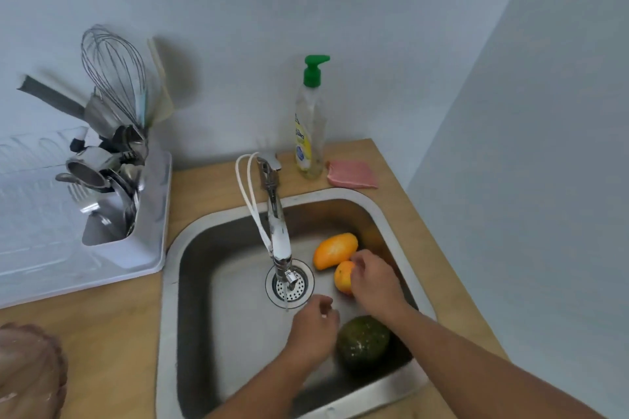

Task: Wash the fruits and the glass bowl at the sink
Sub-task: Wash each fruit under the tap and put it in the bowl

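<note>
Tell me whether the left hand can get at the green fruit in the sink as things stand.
Probably yes. The left hand hovers empty just beside the green fruit in the sink, nothing between them; the right hand is busy on the smaller orange fruit farther back.

The soap bottle (309, 133) carries a yellow label whose print is too blurred to read
</note>
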Tool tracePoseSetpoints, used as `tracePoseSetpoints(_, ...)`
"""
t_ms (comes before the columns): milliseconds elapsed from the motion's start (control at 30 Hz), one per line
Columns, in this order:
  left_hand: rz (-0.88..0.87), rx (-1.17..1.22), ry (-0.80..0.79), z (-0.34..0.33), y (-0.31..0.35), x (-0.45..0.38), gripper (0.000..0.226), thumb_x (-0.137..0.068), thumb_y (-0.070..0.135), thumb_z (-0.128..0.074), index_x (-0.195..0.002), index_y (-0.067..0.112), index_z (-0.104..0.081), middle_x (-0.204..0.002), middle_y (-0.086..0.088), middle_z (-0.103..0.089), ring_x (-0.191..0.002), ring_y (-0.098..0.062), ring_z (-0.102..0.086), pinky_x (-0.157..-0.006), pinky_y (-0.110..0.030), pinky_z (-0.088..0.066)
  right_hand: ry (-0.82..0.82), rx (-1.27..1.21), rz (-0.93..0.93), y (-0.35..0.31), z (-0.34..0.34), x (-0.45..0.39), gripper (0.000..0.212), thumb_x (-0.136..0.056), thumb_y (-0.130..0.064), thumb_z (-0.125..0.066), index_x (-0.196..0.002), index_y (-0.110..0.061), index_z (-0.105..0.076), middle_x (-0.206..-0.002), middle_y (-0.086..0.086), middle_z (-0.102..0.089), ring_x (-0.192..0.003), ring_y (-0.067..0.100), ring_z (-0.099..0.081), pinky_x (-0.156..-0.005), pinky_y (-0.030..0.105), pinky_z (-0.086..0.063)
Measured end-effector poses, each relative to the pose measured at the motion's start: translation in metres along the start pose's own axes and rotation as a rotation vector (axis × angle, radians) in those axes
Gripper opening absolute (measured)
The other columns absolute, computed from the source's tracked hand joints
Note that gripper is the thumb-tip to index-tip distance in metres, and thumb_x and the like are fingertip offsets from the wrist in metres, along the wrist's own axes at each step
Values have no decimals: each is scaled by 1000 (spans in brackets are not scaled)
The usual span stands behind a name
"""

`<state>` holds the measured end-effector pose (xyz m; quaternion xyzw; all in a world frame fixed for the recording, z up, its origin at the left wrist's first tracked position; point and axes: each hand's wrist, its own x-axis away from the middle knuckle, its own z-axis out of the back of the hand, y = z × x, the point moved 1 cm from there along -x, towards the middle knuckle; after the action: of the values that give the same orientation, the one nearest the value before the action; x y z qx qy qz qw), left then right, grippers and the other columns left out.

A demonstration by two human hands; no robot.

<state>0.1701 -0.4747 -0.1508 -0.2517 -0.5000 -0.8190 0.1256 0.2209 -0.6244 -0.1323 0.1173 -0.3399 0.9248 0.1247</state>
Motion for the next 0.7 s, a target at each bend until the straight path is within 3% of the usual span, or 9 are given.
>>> tracePoseSetpoints(100, 98, 113, 135, -6, 17, -35, 39, -98, 19, -51, -137, 12, -55, -125, -5, -62, -117, -25, -58, -98, -32, -44, -22, -4, 2, -6, 0, -45, 39, -100, -17, -47, -139, -15, -54, -140, 12, -58, -127, 31, -56, -106, 40, -46)
tracePoseSetpoints(167, 160, 142, 212, -7, 23, -57, 45, -100, 20, -47, -144, 12, -48, -140, -11, -57, -129, -30, -52, -105, -36, -41, -67, 4, -5, -10, -5, -69, 45, -100, -15, -47, -145, -12, -50, -146, 15, -54, -134, 33, -51, -112, 39, -41)
tracePoseSetpoints(300, 246, 182, 254, -16, 21, -91, 53, -103, 28, -40, -154, 12, -36, -155, -13, -45, -140, -35, -43, -114, -42, -38, -161, 81, -33, -11, -10, -93, 55, -99, -9, -46, -153, -10, -41, -155, 16, -46, -143, 34, -42, -116, 40, -36)
tracePoseSetpoints(567, 287, 423, 378, -16, 25, -112, 49, -102, 39, -43, -143, 12, -42, -136, -19, -56, -120, -39, -56, -93, -36, -42, -238, 82, -34, -11, -20, -91, 48, -92, -1, -53, -139, -9, -57, -139, 19, -61, -131, 37, -55, -108, 45, -47)
tracePoseSetpoints(700, 326, 774, 440, 2, 28, -103, 42, -95, 55, -50, -111, 16, -50, -113, -14, -59, -104, -32, -65, -92, -50, -58, -199, 54, 88, -24, -26, -78, 43, -90, -5, -52, -132, -15, -62, -132, 14, -63, -124, 34, -57, -106, 42, -48)
